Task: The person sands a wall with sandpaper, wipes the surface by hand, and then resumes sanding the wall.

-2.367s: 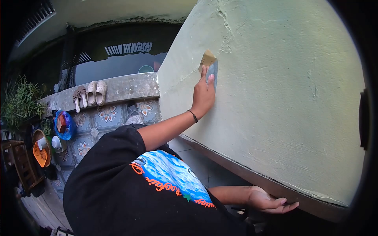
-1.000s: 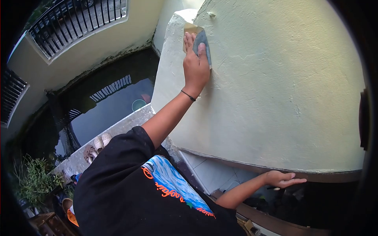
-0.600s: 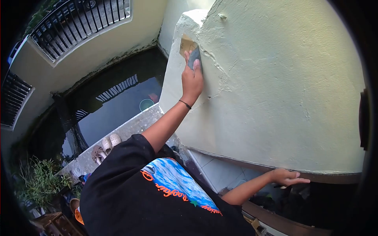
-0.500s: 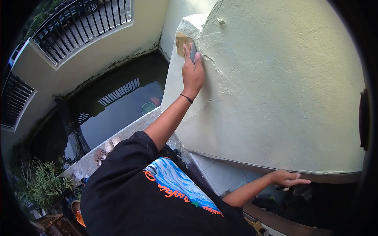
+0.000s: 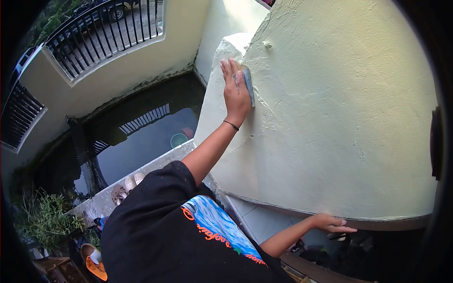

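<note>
My left hand (image 5: 237, 96) presses a piece of sandpaper (image 5: 250, 88) against the cream plastered wall (image 5: 321, 108), near its upper left corner. The sandpaper's grey side shows at the right of the palm, by the thumb; the rest is covered by my hand. Rough, chipped plaster runs down the corner edge beside it. At the wall's lower edge, my right hand (image 5: 332, 223) has its fingers stretched out toward the right and holds nothing.
On the left lies dark water (image 5: 141, 141) with a green round container (image 5: 179, 140) in it. Pale clogs (image 5: 134, 181) stand on the concrete ledge (image 5: 163, 159). Black railings (image 5: 108, 33) top the low wall. Plants (image 5: 52, 217) grow at lower left. A small peg (image 5: 267, 45) juts from the wall.
My left hand has slid the sandpaper down and to the right along the corner; its tan face is now largely covered. My right hand sits slightly further left in view.
</note>
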`<state>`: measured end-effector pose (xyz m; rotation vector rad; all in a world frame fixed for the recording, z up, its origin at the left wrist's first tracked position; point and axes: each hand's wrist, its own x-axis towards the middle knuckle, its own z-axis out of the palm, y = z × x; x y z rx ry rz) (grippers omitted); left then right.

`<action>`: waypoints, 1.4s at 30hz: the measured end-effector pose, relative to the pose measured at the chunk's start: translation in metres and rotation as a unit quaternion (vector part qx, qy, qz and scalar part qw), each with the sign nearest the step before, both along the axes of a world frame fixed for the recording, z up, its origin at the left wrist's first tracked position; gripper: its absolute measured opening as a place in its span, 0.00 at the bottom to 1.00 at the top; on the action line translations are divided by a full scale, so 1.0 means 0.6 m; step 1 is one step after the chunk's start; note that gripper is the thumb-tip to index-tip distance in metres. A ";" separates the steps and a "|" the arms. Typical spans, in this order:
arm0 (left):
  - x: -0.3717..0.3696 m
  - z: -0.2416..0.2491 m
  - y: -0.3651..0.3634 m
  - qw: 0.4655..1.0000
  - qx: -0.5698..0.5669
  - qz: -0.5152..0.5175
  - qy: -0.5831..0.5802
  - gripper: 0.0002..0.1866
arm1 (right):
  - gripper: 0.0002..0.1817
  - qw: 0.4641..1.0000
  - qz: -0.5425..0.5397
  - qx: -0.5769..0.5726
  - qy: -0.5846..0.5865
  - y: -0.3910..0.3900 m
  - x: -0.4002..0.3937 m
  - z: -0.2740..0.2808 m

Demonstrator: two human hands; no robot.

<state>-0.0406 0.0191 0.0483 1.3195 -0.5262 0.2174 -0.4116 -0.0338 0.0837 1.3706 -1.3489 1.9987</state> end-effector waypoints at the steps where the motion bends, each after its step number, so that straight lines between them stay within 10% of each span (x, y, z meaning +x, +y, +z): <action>1: -0.014 0.001 -0.002 1.000 -0.006 0.003 0.011 0.30 | 0.29 1.000 0.016 -0.005 -0.008 0.001 0.001 0.001; 8: -0.133 -0.022 0.020 0.995 0.042 -0.050 -0.076 0.40 | 0.29 0.998 0.052 0.008 -0.023 0.005 -0.001 0.001; 16: 0.019 -0.027 0.024 0.976 0.004 -0.093 0.198 0.33 | 0.32 0.999 0.030 -0.006 -0.011 0.001 -0.005 -0.006; 21: -0.105 -0.046 0.041 0.996 0.024 -0.090 0.009 0.32 | 0.32 0.999 0.037 -0.019 -0.019 0.003 0.005 -0.001; 33: -0.154 -0.074 0.080 0.975 0.102 -0.199 0.013 0.29 | 0.30 0.999 0.045 -0.028 0.004 -0.005 -0.011 -0.015; 42: -0.033 -0.029 0.000 0.990 0.018 -0.041 0.133 0.37 | 0.31 0.998 0.054 -0.030 0.012 -0.006 -0.014 -0.023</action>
